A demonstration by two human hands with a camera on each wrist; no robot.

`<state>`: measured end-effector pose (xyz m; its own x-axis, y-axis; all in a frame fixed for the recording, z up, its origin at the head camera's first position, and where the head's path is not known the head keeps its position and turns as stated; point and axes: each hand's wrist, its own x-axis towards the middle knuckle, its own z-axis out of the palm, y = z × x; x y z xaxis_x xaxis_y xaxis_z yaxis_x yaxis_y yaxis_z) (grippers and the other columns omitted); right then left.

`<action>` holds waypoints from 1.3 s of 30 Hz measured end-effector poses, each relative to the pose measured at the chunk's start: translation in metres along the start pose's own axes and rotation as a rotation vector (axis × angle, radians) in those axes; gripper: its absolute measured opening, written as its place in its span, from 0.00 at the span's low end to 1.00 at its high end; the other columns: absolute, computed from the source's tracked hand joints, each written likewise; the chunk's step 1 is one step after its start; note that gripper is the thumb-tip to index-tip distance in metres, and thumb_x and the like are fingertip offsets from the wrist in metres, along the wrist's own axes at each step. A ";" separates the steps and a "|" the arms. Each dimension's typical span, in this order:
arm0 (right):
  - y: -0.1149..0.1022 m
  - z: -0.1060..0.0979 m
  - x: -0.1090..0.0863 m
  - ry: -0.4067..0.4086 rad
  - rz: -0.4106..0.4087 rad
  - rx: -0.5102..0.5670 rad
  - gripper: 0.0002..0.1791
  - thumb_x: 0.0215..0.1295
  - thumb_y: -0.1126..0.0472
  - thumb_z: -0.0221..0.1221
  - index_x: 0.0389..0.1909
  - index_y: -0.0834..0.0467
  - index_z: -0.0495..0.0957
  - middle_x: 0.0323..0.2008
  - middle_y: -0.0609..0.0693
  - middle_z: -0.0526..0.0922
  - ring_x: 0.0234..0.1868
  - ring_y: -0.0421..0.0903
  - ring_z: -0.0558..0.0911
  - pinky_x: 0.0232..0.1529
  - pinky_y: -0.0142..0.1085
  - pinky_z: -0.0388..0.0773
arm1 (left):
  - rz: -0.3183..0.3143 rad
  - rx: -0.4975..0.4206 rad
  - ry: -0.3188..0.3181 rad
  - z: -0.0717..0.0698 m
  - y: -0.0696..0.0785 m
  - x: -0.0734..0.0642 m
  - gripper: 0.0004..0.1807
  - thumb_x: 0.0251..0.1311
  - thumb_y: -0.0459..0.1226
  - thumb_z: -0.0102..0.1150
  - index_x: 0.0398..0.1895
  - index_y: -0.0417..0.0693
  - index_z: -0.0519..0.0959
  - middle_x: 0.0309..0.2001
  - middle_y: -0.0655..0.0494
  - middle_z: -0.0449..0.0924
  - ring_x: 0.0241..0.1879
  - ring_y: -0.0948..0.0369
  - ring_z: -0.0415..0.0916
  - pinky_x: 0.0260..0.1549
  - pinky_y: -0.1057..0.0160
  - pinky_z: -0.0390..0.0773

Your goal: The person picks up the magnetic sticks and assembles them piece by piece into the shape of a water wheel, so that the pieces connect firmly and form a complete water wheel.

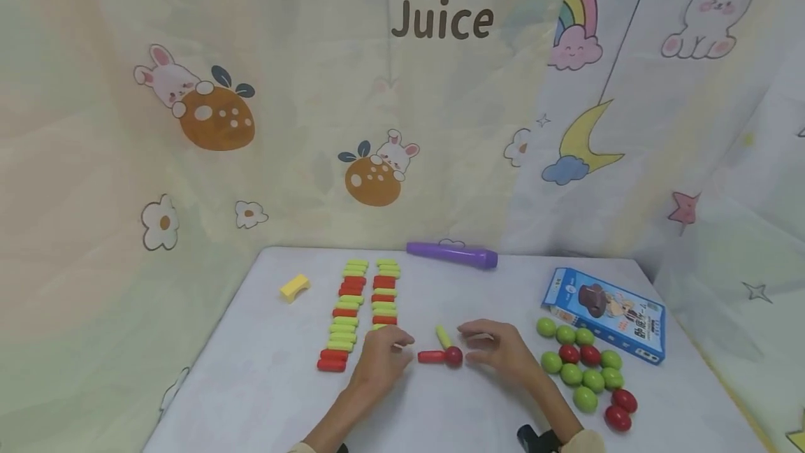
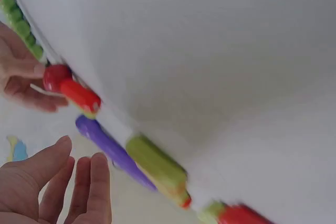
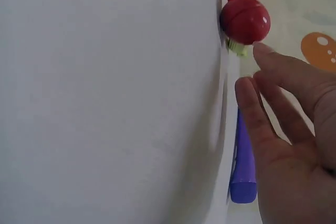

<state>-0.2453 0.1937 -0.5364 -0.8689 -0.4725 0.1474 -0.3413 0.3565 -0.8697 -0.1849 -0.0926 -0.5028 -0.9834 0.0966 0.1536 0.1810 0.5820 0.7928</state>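
A dark red ball [image 1: 453, 357] lies on the white table between the two hands. Against it, one red stick [image 1: 430, 356] points left and a yellow-green stick [image 1: 443, 336] points away. My right hand [image 1: 499, 351] is just right of the ball, fingers loosely bent, nothing held. In the right wrist view its thumb tip lines up with the ball [image 3: 245, 20]; whether they touch I cannot tell. My left hand [image 1: 382, 356] hovers left of the red stick, holding nothing, its fingers fairly straight in the left wrist view. It covers the near end of a column of sticks [image 1: 384, 306].
Another column of red and yellow-green sticks [image 1: 344, 322] lies farther left. A yellow arched block [image 1: 294, 288] is at the back left, a purple tapered tube [image 1: 451, 254] along the back edge. Right are green and red balls [image 1: 593, 379] and a blue box [image 1: 606, 313].
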 end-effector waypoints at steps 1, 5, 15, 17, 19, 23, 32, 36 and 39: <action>0.001 -0.002 0.004 -0.025 -0.027 -0.013 0.27 0.64 0.74 0.71 0.64 0.61 0.83 0.61 0.58 0.87 0.60 0.59 0.86 0.59 0.41 0.85 | 0.008 0.022 0.018 -0.008 -0.003 -0.003 0.11 0.62 0.27 0.75 0.47 0.42 0.89 0.44 0.54 0.88 0.47 0.53 0.85 0.47 0.54 0.89; 0.000 -0.002 0.020 -0.108 -0.150 -0.095 0.30 0.64 0.81 0.64 0.67 0.62 0.81 0.64 0.60 0.85 0.59 0.60 0.85 0.59 0.47 0.85 | 0.007 0.121 0.091 -0.033 -0.015 -0.013 0.12 0.59 0.25 0.77 0.45 0.42 0.89 0.43 0.53 0.88 0.45 0.53 0.85 0.45 0.54 0.88; -0.001 0.011 0.033 -0.116 -0.274 -0.291 0.27 0.57 0.83 0.66 0.55 0.60 0.89 0.61 0.54 0.88 0.57 0.53 0.87 0.54 0.40 0.83 | -0.098 0.222 -0.032 -0.034 -0.036 -0.011 0.11 0.57 0.27 0.79 0.43 0.40 0.90 0.37 0.55 0.85 0.40 0.60 0.80 0.44 0.56 0.87; 0.000 0.010 0.031 -0.071 -0.310 -0.342 0.24 0.54 0.81 0.70 0.52 0.61 0.90 0.56 0.55 0.90 0.51 0.52 0.86 0.48 0.37 0.82 | -0.109 0.247 -0.053 -0.032 -0.035 -0.008 0.11 0.57 0.27 0.79 0.44 0.38 0.91 0.35 0.55 0.84 0.39 0.61 0.80 0.42 0.58 0.88; 0.000 0.009 0.029 -0.029 -0.360 -0.401 0.22 0.52 0.79 0.74 0.50 0.62 0.91 0.52 0.55 0.91 0.49 0.53 0.85 0.47 0.39 0.82 | -0.119 0.261 -0.073 -0.030 -0.034 -0.006 0.11 0.57 0.27 0.79 0.44 0.36 0.91 0.34 0.55 0.82 0.36 0.62 0.78 0.40 0.60 0.87; -0.002 0.004 0.024 0.000 -0.391 -0.468 0.20 0.52 0.72 0.78 0.47 0.61 0.91 0.46 0.53 0.89 0.50 0.54 0.83 0.53 0.45 0.83 | -0.111 0.257 -0.094 -0.028 -0.034 -0.007 0.10 0.58 0.26 0.78 0.43 0.36 0.91 0.34 0.54 0.83 0.34 0.63 0.76 0.36 0.63 0.85; -0.005 -0.004 0.020 -0.105 -0.205 -0.331 0.16 0.56 0.70 0.77 0.46 0.56 0.91 0.47 0.48 0.91 0.51 0.50 0.87 0.57 0.44 0.84 | 0.039 -0.025 -0.068 -0.011 -0.025 -0.011 0.11 0.60 0.26 0.77 0.46 0.39 0.92 0.39 0.54 0.92 0.36 0.64 0.82 0.37 0.67 0.84; -0.003 -0.004 0.020 -0.114 -0.207 -0.294 0.17 0.56 0.72 0.76 0.46 0.57 0.91 0.45 0.47 0.92 0.50 0.47 0.87 0.56 0.39 0.84 | 0.036 -0.030 -0.070 0.002 -0.022 -0.007 0.11 0.60 0.26 0.77 0.46 0.39 0.92 0.40 0.54 0.92 0.37 0.64 0.83 0.38 0.68 0.84; -0.001 -0.003 0.020 -0.114 -0.219 -0.281 0.17 0.56 0.73 0.76 0.46 0.57 0.91 0.45 0.48 0.92 0.50 0.46 0.88 0.56 0.38 0.84 | 0.049 -0.012 -0.085 0.010 -0.018 -0.001 0.11 0.61 0.26 0.75 0.46 0.38 0.92 0.40 0.54 0.92 0.37 0.65 0.81 0.38 0.68 0.83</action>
<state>-0.2631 0.1866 -0.5315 -0.7245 -0.6428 0.2487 -0.6136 0.4371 -0.6576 -0.1872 -0.0954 -0.5229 -0.9709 0.1926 0.1421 0.2282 0.5654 0.7926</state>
